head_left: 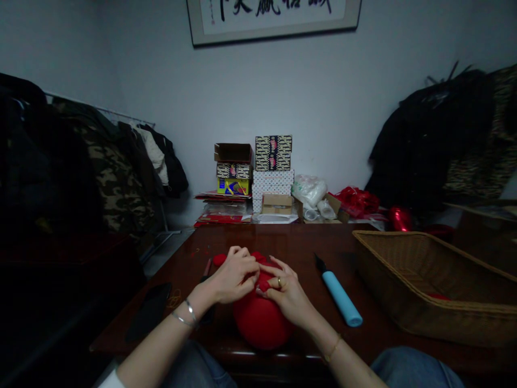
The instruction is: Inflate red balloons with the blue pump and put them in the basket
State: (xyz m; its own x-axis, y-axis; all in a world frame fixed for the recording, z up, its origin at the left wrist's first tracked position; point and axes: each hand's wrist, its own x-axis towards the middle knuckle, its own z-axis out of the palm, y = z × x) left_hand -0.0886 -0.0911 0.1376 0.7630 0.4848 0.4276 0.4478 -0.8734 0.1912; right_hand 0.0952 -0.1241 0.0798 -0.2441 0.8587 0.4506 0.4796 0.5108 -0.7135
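A round, inflated red balloon (263, 326) sits at the table's near edge, between my forearms. My left hand (235, 274) is closed over its top, fingertips pinching red balloon material. From the other side my right hand (287, 291), with a gold ring, pinches the same spot between thumb and fingers. More red material (220, 260) shows behind the hands; its shape is mostly covered. To the right of my right hand lies a light-blue hand pump (342, 298) with a black nozzle.
A wicker basket (436, 318) stands on the right of the dark wooden table (307, 237). A dark flat object (150, 310), perhaps a phone, and yellow rubber bands (174, 298) lie left. Stacked boxes (273, 191) and a plastic bag (309, 188) are at the back.
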